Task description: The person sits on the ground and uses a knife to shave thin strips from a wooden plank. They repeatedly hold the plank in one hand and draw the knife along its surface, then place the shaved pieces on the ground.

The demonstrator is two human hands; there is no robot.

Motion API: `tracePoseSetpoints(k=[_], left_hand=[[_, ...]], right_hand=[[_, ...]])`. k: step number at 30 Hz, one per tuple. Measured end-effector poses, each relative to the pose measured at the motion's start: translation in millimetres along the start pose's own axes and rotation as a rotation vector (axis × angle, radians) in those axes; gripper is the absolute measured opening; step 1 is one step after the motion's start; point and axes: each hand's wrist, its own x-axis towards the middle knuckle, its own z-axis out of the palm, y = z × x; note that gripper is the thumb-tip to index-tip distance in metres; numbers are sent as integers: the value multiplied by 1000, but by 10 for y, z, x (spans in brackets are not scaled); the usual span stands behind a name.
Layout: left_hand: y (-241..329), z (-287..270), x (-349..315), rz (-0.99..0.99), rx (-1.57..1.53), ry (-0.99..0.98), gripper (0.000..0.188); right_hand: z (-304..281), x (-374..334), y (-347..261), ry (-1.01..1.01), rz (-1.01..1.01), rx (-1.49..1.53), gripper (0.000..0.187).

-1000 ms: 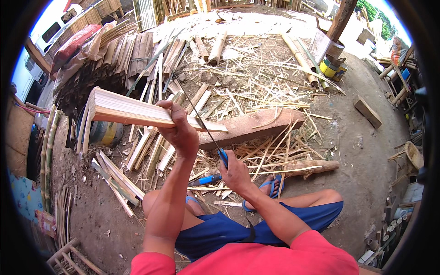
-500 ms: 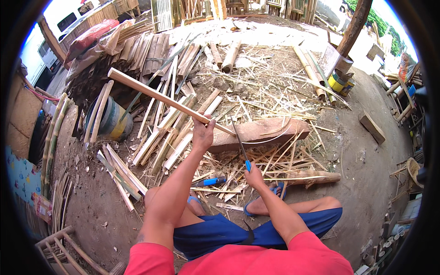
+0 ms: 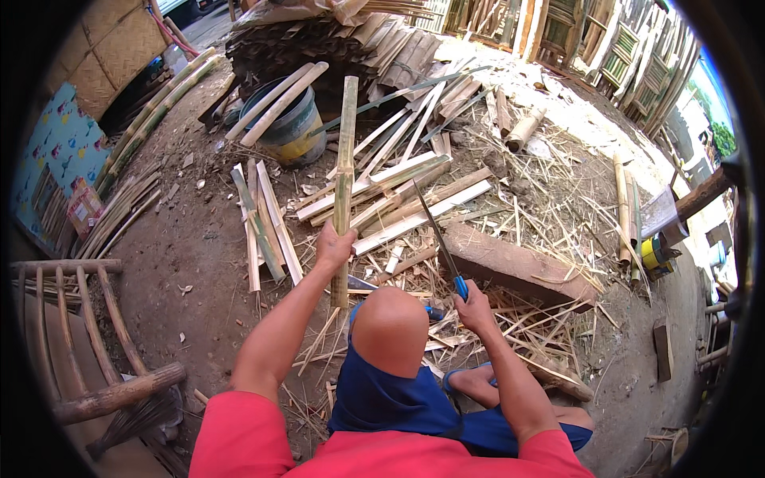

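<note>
My left hand (image 3: 335, 245) is closed around the lower part of a long split bamboo slat (image 3: 345, 163). The slat points away from me, its greenish, jointed face showing, its near end beside my raised knee. In my right hand (image 3: 475, 309) is the blue handle of a long, narrow blade (image 3: 436, 231), tip up and leaning left; whether it is a knife or a saw I cannot tell. The blade passes in front of the left end of a thick wooden block (image 3: 518, 263), apart from the slat. A second blue-handled tool (image 3: 434, 313) lies on the ground, partly hidden by my knee.
Split bamboo pieces (image 3: 422, 209) and shavings litter the ground ahead. A bucket (image 3: 291, 131) with two bamboo poles across it stands far left, a stacked bamboo pile (image 3: 319, 48) behind it. A wooden pole frame (image 3: 119, 394) is near left; a post (image 3: 709, 195) rises at right.
The bamboo slat has come off the block, swung upright and moved left toward my knee. The blade stays in my right hand, lifted clear of the slat. My view has turned left.
</note>
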Motion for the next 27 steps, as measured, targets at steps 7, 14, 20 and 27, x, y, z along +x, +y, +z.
tracePoseSetpoints(k=[7,14,20,27], left_hand=[[-1083,-576,-381,-376,-11,139,32],[-1332,-1106,-113,-190,-262,355,48],[-1957,-832,-459,-481,-123,398,46],[-2164,-740,-558,-393,0,419,42]], right_hand=[[587,242,-393,-205,-78,-119,41],[903,337,-432,-284,-54,-118,41],[1054,322,-259,-285,-44,-79,40],[1157,305,-180,-288,-89,-55,39]])
